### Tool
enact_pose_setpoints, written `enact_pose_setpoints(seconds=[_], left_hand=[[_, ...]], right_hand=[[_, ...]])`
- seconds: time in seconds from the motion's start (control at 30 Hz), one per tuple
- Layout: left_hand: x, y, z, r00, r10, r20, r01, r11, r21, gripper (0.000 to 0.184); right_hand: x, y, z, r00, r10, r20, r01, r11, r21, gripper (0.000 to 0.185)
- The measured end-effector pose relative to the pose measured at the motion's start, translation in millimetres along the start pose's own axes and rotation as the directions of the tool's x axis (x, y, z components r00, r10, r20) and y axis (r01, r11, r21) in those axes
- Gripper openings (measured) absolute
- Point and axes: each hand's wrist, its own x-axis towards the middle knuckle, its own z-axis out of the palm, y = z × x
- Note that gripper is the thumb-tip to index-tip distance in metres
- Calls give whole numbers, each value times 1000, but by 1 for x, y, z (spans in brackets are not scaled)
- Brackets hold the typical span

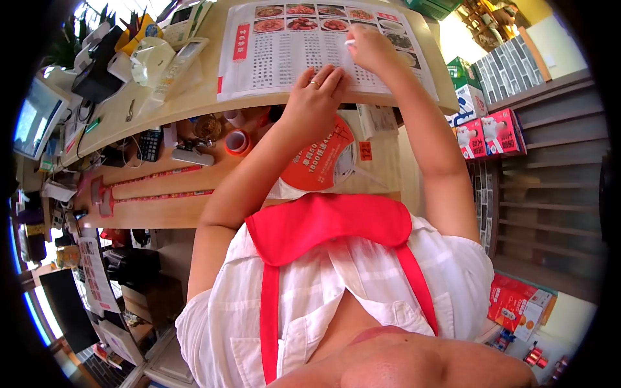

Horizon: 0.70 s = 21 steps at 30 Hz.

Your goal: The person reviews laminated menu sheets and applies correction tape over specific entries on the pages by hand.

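Observation:
A laminated menu sheet (284, 61) with food photos and columns of printed text lies on the counter. My left hand (317, 90), with a ring on one finger, rests on its lower edge, fingers stretched out and holding nothing. Farther up and to the right, my right hand (374, 50) is closed over the sheet, just below the row of dish photos. A small white thing (350, 43) sticks out from its fingertips; its kind cannot be made out.
A corded phone (178, 68), a monitor (40, 116) and a yellow holder (137, 35) stand on the counter's left. The shelf below holds a red fan (317, 158), a tape roll (238, 142) and a calculator (150, 145). Red boxes (491, 134) are stacked at right.

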Motion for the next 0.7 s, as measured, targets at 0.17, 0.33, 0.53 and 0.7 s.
enact_pose_setpoints(seconds=[0.17, 0.33, 0.53, 0.7], left_hand=[[-5, 5, -8, 1000, 2, -27, 0, 998, 56, 64], [-33, -15, -30, 971, -236, -21, 237, 968, 84, 60], [-51, -26, -27, 977, -207, -43, 211, 968, 137, 58], [-51, -24, -33, 981, -191, -42, 195, 969, 155, 60]], right_hand=[[-4, 3, -1, 999, 34, 9, -35, 996, 78, 22], [-1, -3, -14, 990, 81, 117, -84, 996, 26, 23], [6, -55, -3, 983, -183, 5, 177, 955, 239, 21], [5, -77, 13, 953, -304, -9, 295, 913, 282, 18]])
